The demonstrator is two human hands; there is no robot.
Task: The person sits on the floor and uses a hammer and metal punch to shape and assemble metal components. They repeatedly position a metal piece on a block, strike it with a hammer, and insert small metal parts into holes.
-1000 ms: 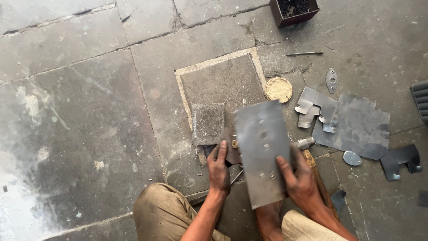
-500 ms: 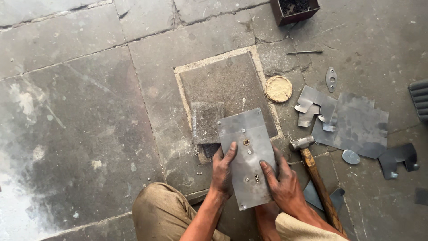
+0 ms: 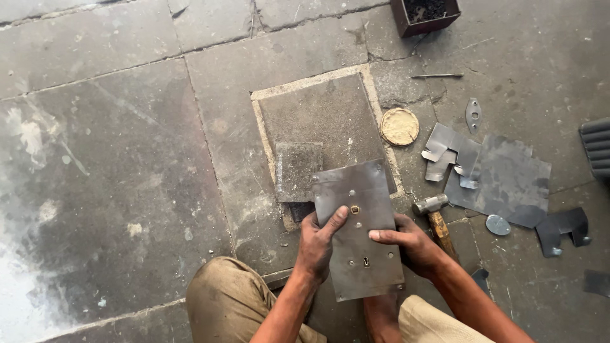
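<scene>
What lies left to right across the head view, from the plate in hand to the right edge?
Rectangular grey metal plate held in both hands → wooden-handled hammer → small oval metal disc → dark bent metal offcut.

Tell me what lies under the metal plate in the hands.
The metal plate covers part of a square block and a stone slab. Beneath its lower half, nothing can be seen.

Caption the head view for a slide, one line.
Both hands, left hand and right hand, hold a rectangular metal plate above a stone floor, hammer and sheet offcuts alongside.
</scene>
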